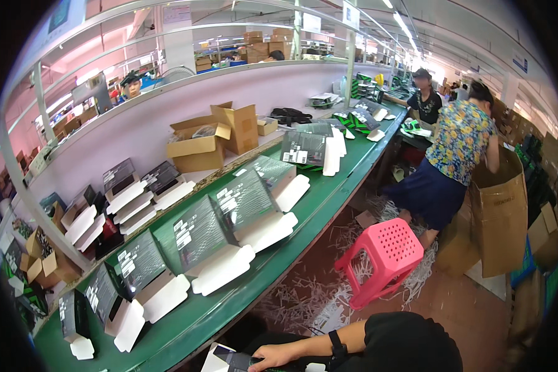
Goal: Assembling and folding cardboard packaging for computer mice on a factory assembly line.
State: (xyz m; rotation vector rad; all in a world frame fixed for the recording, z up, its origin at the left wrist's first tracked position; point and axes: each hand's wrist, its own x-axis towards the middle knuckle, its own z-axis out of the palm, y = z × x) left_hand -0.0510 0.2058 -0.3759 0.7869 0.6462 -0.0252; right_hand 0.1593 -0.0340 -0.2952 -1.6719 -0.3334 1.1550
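At the lower edge, my right hand (274, 357) reaches in from the right, with a black band on the wrist and a dark sleeve above. Its fingers close over the edge of a dark printed carton (234, 359) with a white flap. The frame's lower edge cuts off most of this carton. My left hand is out of the picture. Beyond the hand runs a green conveyor belt (214, 322). Several dark cartons with white flaps folded out stand tilted on it, among them a near one (144, 263) and a larger one (201, 230).
A pink plastic stool (387, 243) stands on the floor among shredded paper (297, 297). Behind it a person in a flowered top (459, 139) leans by a tall brown carton (499, 211). Another person (425, 99) sits farther along. Open brown boxes (198, 152) line the belt's far side.
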